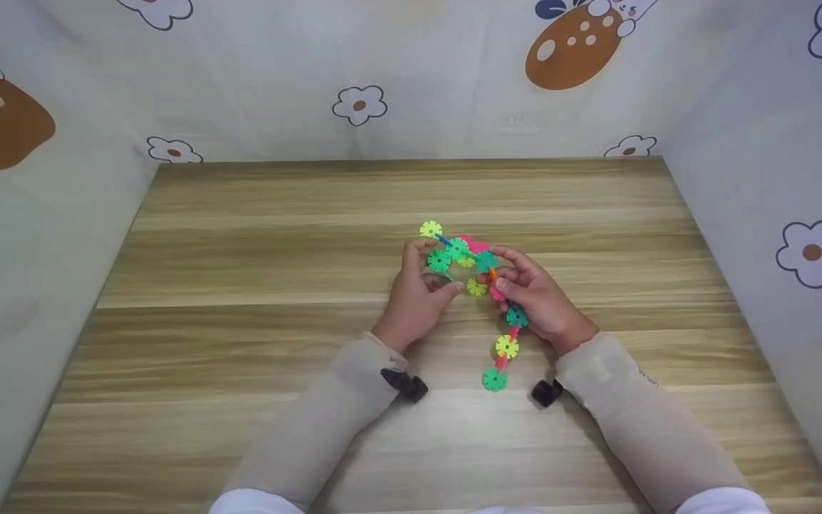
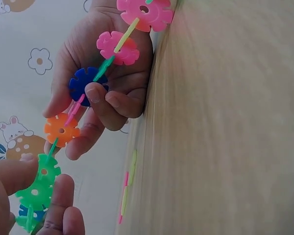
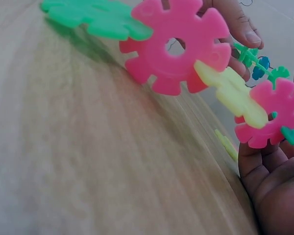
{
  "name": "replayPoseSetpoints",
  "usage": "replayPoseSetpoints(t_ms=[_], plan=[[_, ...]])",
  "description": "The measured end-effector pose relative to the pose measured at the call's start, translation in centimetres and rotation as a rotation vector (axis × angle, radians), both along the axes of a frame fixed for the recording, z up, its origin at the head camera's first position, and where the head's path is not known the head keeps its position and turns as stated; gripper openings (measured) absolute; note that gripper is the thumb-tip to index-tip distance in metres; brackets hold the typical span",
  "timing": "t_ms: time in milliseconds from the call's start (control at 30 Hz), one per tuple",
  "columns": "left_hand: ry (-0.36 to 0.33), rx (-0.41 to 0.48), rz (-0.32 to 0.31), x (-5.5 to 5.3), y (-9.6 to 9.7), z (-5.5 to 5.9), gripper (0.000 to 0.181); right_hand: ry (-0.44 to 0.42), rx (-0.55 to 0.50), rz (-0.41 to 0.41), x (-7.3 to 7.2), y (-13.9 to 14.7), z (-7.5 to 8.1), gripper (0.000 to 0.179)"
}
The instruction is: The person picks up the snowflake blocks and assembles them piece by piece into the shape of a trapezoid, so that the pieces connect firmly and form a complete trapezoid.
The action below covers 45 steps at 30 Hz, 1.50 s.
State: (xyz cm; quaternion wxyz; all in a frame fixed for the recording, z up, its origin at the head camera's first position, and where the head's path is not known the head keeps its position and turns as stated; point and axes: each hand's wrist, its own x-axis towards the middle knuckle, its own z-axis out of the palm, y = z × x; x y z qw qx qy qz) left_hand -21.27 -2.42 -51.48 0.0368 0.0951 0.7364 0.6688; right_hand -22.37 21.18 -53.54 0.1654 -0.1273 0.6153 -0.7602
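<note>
A chain of interlocking plastic snowflake discs (image 1: 506, 348) in green, yellow, pink, blue and orange runs between both hands. My left hand (image 1: 414, 303) holds its far end, thumb and fingers on either side of green discs (image 2: 33, 188). My right hand (image 1: 545, 303) pinches the middle of the chain. In the left wrist view, its fingers lie around the blue disc (image 2: 77, 83), and an orange disc (image 2: 53, 131) sits between the hands. From the right hand, the tail hangs toward my body. Its large pink disc (image 3: 154, 68) shows closest in the right wrist view.
Loose yellow and pink discs (image 2: 132, 169) lie on the wooden table (image 1: 254, 343), seen edge-on beyond the hands. Printed cloth walls (image 1: 254, 86) stand at the back and both sides. A small black camera mount (image 1: 546, 392) is strapped at each wrist.
</note>
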Motion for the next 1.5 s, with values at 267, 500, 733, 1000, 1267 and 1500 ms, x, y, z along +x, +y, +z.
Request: replayPoseSetpoints(t_ms=[267,500,733,1000,1267,1500], plan=[[-0.010,-0.034,0.026,-0.16,-0.29,0.07,0.070,-0.013,0.001,-0.007,-0.01,-0.01,0.02,0.047],[-0.031,0.002,0.032,-0.23,-0.47,0.17,0.066,-0.014,-0.048,-0.006,-0.04,-0.02,-0.03,0.046],[-0.053,-0.003,0.053,-0.42,-0.48,-0.09,0.054,-0.030,-0.081,-0.021,0.01,-0.10,0.07,0.054],[-0.078,0.028,0.051,-0.33,-0.67,-0.20,0.028,-0.058,-0.163,-0.066,0.01,-0.33,0.00,0.041],[-0.050,-0.001,0.010,-0.34,-0.75,-0.33,0.036,-0.056,-0.152,-0.070,0.07,-0.32,0.05,0.044],[-0.073,0.014,-0.009,-0.36,-0.57,-0.30,0.031,-0.038,-0.153,-0.057,0.16,-0.21,-0.05,0.047]])
